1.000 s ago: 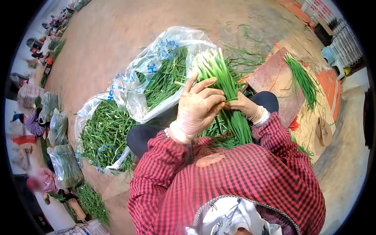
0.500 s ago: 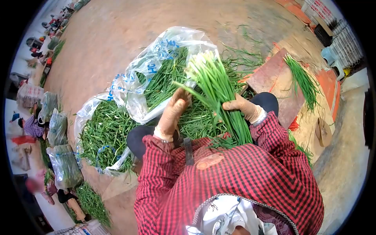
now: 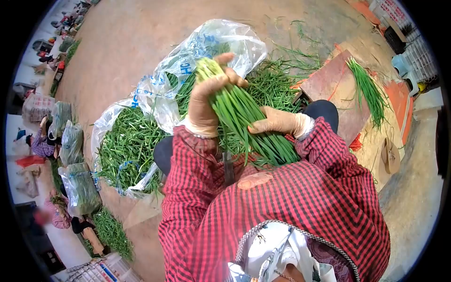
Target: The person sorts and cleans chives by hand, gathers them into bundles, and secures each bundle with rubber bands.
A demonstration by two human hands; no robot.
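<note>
A thick bunch of garlic chives (image 3: pixel 239 113) lies slantwise across my lap, its pale stem ends up and to the left. My gloved left hand (image 3: pixel 206 98) is wrapped round it just below those ends, with some fingers raised. Lower down, my gloved right hand (image 3: pixel 281 123) grips the green leaves, thumb on top. Behind the bunch, a clear plastic bag (image 3: pixel 164 66) with blue print stands open with loose greens inside. A heap of loose green leaves (image 3: pixel 129 145) fills the plastic at my left.
To my right a reddish board (image 3: pixel 324 87) bears another small bunch of chives (image 3: pixel 369 91) at its edge. A sandal (image 3: pixel 390 156) lies beyond it. Filled plastic bags (image 3: pixel 80 188) line the left side, where other people (image 3: pixel 41 141) sit. Stray leaves (image 3: pixel 300 51) litter the floor.
My left hand has gone from beside the bunch to round its pale end. The bunch has tipped to the left, and my right hand has shifted slightly left along with it.
</note>
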